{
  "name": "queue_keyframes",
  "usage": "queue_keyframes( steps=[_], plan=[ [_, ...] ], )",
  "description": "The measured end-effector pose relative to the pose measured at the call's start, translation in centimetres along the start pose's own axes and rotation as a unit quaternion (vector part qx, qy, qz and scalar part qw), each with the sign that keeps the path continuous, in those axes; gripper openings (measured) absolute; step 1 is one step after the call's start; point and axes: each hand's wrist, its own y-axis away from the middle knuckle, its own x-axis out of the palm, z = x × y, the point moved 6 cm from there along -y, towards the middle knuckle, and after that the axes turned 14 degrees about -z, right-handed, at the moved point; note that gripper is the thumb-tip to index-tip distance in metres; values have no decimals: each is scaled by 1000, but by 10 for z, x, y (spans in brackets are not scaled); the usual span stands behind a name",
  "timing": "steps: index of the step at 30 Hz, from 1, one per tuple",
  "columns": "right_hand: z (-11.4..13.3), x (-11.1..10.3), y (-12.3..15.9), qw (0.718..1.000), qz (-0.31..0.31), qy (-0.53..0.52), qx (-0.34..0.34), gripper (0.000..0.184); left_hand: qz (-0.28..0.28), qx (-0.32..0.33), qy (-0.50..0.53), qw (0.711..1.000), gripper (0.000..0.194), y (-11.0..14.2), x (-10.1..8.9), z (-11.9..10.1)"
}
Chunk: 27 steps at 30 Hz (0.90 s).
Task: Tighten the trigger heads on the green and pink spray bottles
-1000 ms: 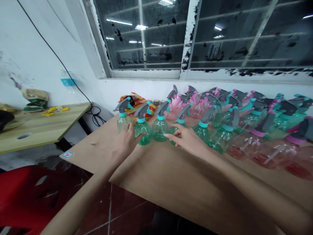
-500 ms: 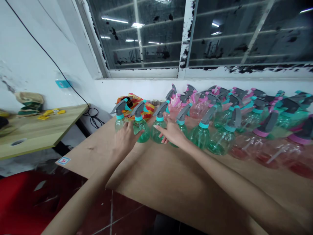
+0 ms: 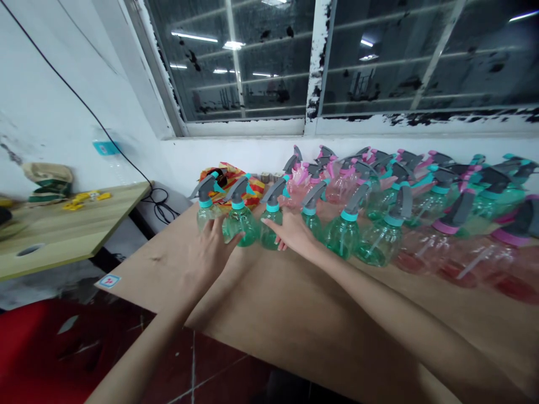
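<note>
Green spray bottles with grey trigger heads and turquoise collars stand upright in a row along the front. My left hand (image 3: 208, 249) is at the leftmost green spray bottle (image 3: 205, 213), fingers and thumb apart. Its thumb points toward the second green spray bottle (image 3: 244, 224); whether it touches is unclear. My right hand (image 3: 297, 233) is beside the third green spray bottle (image 3: 269, 224), thumb stretched left across its front and other fingers partly bent at its right side. It partly hides the fourth green spray bottle (image 3: 312, 221). Neither hand visibly grips a bottle.
More green and pink spray bottles (image 3: 446, 252) crowd the brown tabletop (image 3: 269, 303) to the right and back. A red-yellow bag (image 3: 248, 196) lies behind the row. At left are a second table (image 3: 63, 235), a black cable (image 3: 84, 106) and a red chair (image 3: 37, 348).
My left hand has drawn back slightly toward me, showing more of the leftmost bottles. The right hand has shifted only a little. The whole view has moved slightly.
</note>
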Motion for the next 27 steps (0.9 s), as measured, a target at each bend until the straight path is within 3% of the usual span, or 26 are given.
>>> queue_keyframes(
  steps=[5,10,17,20,24,27],
  plan=[
    [6,-3,13,999,15,42,-23,62,-19,-13,55,998,41,21,-28,-5],
    [22,-15,48,992,17,111,-63,54,38,-55,201,977,46,31,-47,-20],
    [31,-39,112,964,7,210,-162,48,162,-41,367,915,60,43,-58,-82],
    [24,-52,130,957,0,227,-182,50,172,-39,410,895,65,49,-57,-109],
    [16,-75,146,953,-20,221,-207,43,188,-27,442,877,51,59,-47,-145],
    [7,-97,154,946,-63,228,-221,50,175,0,473,863,43,64,-39,-174]
  ],
)
